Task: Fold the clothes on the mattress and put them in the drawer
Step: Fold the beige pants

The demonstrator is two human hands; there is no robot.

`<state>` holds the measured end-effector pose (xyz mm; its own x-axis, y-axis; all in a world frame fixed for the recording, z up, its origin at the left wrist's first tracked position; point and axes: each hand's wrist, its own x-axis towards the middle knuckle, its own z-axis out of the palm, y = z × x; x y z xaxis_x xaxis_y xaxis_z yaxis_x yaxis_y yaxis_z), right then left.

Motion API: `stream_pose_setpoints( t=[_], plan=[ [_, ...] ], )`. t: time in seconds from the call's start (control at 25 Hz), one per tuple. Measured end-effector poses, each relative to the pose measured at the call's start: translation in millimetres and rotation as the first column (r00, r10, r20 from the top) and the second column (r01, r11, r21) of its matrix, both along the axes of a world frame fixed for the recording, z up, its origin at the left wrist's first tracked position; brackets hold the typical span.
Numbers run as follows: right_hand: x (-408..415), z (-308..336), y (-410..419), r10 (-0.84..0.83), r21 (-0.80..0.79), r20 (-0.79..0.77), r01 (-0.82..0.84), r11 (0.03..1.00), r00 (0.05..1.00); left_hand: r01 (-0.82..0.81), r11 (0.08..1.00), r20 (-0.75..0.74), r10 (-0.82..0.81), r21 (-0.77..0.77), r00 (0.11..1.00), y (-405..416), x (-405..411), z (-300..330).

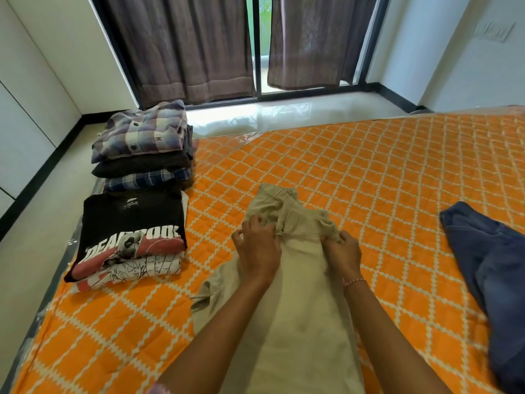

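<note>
A: Where are your hands on the beige trousers (301,302)?

B: Both sit at the waist end. Your left hand (260,248) has its fingers curled, pinching a bunch of waistband fabric just under the fingertips; your right hand (342,253) does the same on the other side, fingers bent round a gathered fold. The cloth between your two hands lies flat, and the waistband rumples up just beyond your fingers.

A: And the rest of the garment?

B: The legs run back from under your palms along your forearms, spread on the orange patterned mattress (369,166). One flap sticks out beside your left wrist.

A: What else lies around your fingers?

B: Well to the left of your left hand there are two folded piles: the near one topped by a black printed T-shirt (130,223), the far one topped by a plaid shirt (142,130). Well off to the right of your right hand a pair of blue jeans (491,268) lies unfolded. There is a thread bracelet (353,282) on your right wrist
</note>
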<state>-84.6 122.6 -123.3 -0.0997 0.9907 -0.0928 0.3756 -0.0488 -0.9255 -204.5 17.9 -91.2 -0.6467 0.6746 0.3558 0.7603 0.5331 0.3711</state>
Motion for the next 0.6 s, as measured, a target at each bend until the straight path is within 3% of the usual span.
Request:
stream_pose_setpoints(
  t=[0.08, 0.16, 0.2, 0.32, 0.4, 0.48, 0.52, 0.6],
  plan=[
    [2.0, -10.1, 11.6, 0.019, -0.251, 0.011, -0.015, 0.968, 1.0, -0.082, 0.98, 0.256, 0.128, -0.182, 0.958, 5.7, -10.1, -14.5],
    [-5.9, -5.3, 18.5, 0.011, -0.441, -0.169, -0.086, 0.894, 0.986, -0.127, 0.969, 0.476, 0.216, -0.213, 0.852, 5.9, -18.5, -24.7],
    [-9.6, 0.5, 19.0, 0.037, -0.428, -0.193, -0.118, 0.896, 0.981, -0.137, 0.976, 0.515, 0.205, -0.167, 0.833, 5.2, -21.5, -26.9],
    [-14.4, 24.5, 7.8, 0.241, -0.102, -0.235, -0.271, 0.957, 0.941, -0.183, 0.97, 0.535, 0.07, 0.161, 0.842, -6.9, -24.4, -20.8],
    [-17.8, 42.6, -1.7, 0.449, 0.039, -0.474, -0.492, 0.87, 0.757, -0.221, 0.892, 0.586, -0.058, 0.393, 0.808, -26.8, -27.1, -9.4],
    [-32.1, 54.6, -0.2, 0.527, 0.046, -0.637, -0.655, 0.755, 0.562, -0.275, 0.809, 0.576, -0.094, 0.52, 0.812, -45.9, -33.5, 0.8],
    [-46.0, 52.7, 3.8, 0.521, 0.007, -0.655, -0.685, 0.728, 0.547, -0.303, 0.804, 0.541, -0.027, 0.511, 0.84, -49.9, -38.6, 4.2],
    [-78.7, 34.4, 9.7, 0.505, -0.11, -0.516, -0.639, 0.762, 0.692, -0.358, 0.899, 0.424, 0.23, 0.251, 0.876, -44.5, -52.4, 0.0]
  ],
)
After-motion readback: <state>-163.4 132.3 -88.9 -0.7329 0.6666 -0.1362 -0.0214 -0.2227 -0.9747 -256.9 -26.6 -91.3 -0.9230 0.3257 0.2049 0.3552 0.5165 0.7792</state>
